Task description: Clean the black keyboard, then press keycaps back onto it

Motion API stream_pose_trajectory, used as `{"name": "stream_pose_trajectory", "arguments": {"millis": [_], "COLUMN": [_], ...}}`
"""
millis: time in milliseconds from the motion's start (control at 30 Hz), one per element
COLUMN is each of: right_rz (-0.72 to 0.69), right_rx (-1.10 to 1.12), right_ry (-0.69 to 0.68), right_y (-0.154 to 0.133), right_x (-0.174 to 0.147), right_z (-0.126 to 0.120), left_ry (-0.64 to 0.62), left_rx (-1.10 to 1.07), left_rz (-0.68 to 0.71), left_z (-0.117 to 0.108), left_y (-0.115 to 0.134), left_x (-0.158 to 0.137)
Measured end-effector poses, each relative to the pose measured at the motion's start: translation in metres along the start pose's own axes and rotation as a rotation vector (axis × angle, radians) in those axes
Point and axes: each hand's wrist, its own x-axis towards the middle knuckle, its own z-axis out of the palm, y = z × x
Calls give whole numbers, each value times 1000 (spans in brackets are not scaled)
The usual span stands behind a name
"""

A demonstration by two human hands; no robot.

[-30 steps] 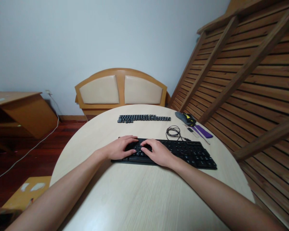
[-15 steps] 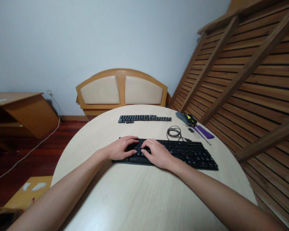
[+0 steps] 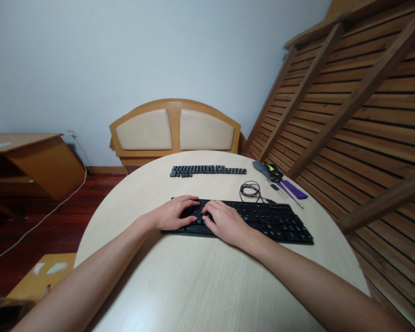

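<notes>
A black keyboard lies on the round pale table, slightly skewed. Over its left end rests my left hand, fingers stretched forward and thumb apart along the keys. My right hand is just to the right of it, wrist low over the keyboard's front edge. Its fingers are bent, and the thumb and index tips come close together at the keys; anything between them is too small to make out. Behind the keyboard, loose black keycaps stand in rows. A coiled black cable runs from the keyboard's back edge.
At the table's right back lie a grey, black and yellow item, a purple strip and a thin metal tool. A slatted wooden frame leans close on the right. A headboard stands behind.
My right hand's fingertips have shifted very slightly at the keys. My left hand, the keyboard and the loose keycaps stay where they were.
</notes>
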Motion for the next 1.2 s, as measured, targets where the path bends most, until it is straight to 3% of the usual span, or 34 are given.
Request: {"name": "stream_pose_trajectory", "arguments": {"millis": [433, 700, 1000, 1200], "right_rz": [18, -66, 0, -35], "right_rx": [149, 61, 20, 4], "right_ry": [66, 43, 18, -49], "right_y": [5, -1, -1, -2], "right_x": [0, 0, 2, 7], "right_z": [6, 4, 1, -5], "left_ry": [0, -9, -10, 8], "left_rx": [-17, 7, -4, -8], "left_rz": [-7, -11, -11, -20], "left_z": [0, 0, -1, -4], "left_y": [-1, -1, -1, -4], "left_x": [0, -1, -1, 2]}}
